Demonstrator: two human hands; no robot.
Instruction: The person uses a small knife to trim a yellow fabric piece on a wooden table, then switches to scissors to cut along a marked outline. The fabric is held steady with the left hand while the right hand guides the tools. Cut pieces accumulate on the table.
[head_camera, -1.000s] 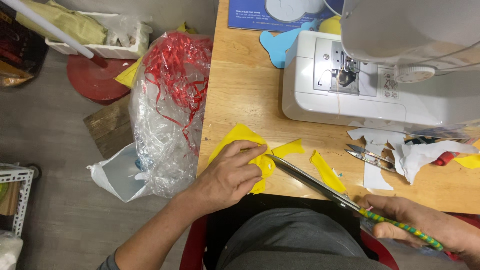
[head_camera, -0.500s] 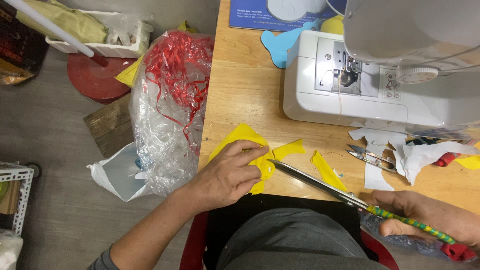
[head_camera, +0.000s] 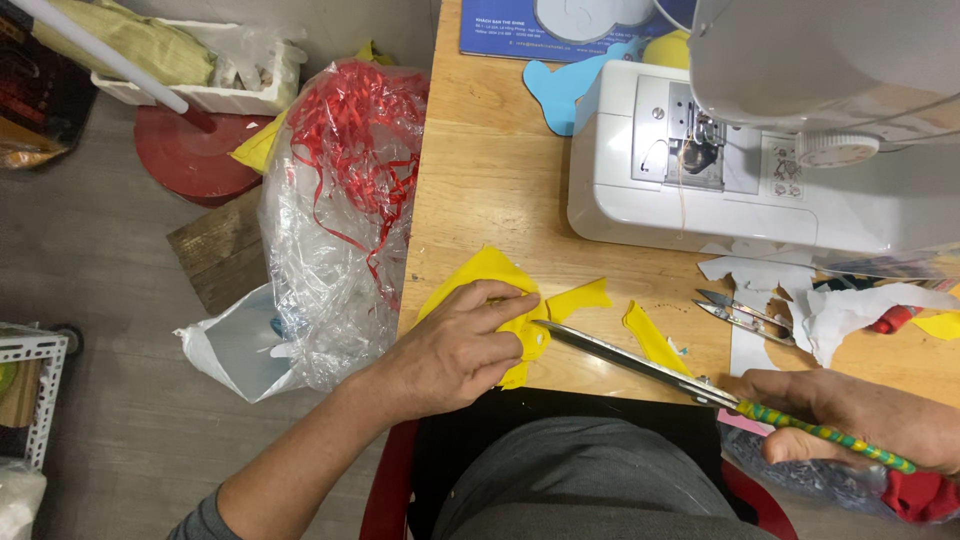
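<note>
1. The long scissors (head_camera: 640, 367) are lying low over the near edge of the wooden desk (head_camera: 500, 170), their long axis running from lower right up to the left; the blade tip is pointing left at the yellow felt piece (head_camera: 478, 282).
2. The blades are looking nearly shut, with the tip just touching the felt beside the left hand's thumb.
3. The right hand (head_camera: 860, 425) is curling tight around the green-and-yellow wrapped handles at the right edge of the desk, fingers closed over them.
4. The left hand (head_camera: 455, 350) is pressing down flat on the yellow felt piece, fingers bent and together, thumb stretching toward the blades; it is pinning the felt rather than gripping it.
5. The felt is sitting at the front left corner of the desk, part of it sticking out beyond the fingers toward the far side, and a narrow tab of it is pointing right.
6. A separate yellow scrap (head_camera: 652, 338) is lying just beside the blades, on their far side.
7. Small thread snips (head_camera: 738, 315) are resting near white paper offcuts (head_camera: 760, 275), right of the scrap.
8. A white sewing machine (head_camera: 760, 160) is standing at the back right of the desk, with a blue felt shape (head_camera: 555, 90) beside it.
9. Left of the desk, on the floor, a clear plastic bag (head_camera: 320, 260) stuffed with red ribbon strips is leaning against the desk's side.
</note>
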